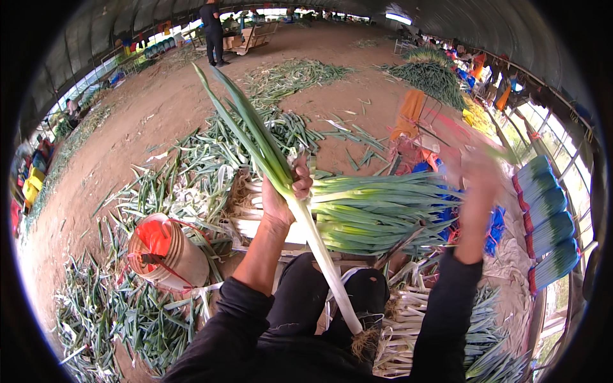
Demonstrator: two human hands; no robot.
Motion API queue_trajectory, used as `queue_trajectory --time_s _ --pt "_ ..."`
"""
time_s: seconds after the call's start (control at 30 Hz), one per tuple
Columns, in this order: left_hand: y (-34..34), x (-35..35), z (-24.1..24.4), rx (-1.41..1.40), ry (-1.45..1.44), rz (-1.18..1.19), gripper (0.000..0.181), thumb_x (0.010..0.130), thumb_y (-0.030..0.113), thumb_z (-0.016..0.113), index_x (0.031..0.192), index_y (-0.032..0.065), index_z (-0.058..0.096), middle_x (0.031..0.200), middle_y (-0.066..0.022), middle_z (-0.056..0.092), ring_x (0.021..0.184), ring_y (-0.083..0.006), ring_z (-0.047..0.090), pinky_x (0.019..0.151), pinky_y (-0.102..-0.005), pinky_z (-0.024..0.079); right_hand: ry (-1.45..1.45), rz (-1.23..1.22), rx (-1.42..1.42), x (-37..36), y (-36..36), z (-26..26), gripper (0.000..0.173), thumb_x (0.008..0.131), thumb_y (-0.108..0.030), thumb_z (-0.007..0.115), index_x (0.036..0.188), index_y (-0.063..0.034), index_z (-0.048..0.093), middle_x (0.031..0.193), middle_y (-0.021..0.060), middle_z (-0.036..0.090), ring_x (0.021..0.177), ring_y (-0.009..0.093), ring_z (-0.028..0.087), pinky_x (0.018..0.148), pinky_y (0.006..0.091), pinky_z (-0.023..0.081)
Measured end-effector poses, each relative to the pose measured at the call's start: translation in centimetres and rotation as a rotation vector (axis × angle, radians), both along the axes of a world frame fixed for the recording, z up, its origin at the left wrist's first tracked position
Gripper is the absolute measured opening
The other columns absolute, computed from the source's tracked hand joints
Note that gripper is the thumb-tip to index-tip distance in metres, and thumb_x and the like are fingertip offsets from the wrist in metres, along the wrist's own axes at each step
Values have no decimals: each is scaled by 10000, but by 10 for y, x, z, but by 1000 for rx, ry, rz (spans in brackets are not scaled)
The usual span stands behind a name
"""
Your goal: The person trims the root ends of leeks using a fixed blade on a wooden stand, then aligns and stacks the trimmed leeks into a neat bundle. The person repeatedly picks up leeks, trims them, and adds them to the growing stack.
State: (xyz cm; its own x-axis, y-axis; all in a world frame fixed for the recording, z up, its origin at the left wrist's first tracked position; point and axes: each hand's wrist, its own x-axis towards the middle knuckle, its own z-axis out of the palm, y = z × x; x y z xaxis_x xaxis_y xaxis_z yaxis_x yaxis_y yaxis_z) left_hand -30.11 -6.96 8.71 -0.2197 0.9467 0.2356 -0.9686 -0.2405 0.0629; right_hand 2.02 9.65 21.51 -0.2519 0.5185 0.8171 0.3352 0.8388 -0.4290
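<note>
My left hand (287,191) grips a large leek or Welsh onion (323,256) where its white stalk turns green. The stalk slants across my lap, with the roots near my right knee and the leaves pointing up and away. Blurred by motion, my right hand (476,174) is raised at the right; whether its fingers hold anything cannot be made out. Between the hands lies a bundle of trimmed leeks (378,210) on a low stand, white ends to the left. More leeks with roots (402,330) are piled beside my right leg.
A pale bucket (187,258) with red plastic inside stands at my left. Cut leaves (143,311) litter the dirt floor. Blue-wrapped bundles (550,225) line the right side. A person (213,31) stands far off near a wooden cart (254,38).
</note>
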Motion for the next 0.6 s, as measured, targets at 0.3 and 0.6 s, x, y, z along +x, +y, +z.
queue_trajectory --time_s 0.3,0.6 --pt "19 39 -8 195 5 -66 618 961 483 454 1305 -26 516 1012 -119 591 722 -178 469 591 -297 438 -520 838 -1001 -105 -122 -104 800 863 -572 664 1251 95 453 973 228 668 877 273 690 697 404 547" --pt "-18 63 -18 -378 379 418 547 984 515 480 1242 36 543 1106 -92 625 1012 -259 590 931 -449 463 -392 509 -556 -104 -129 -140 380 998 -337 530 1027 38 585 851 257 634 756 456 623 660 487 510"
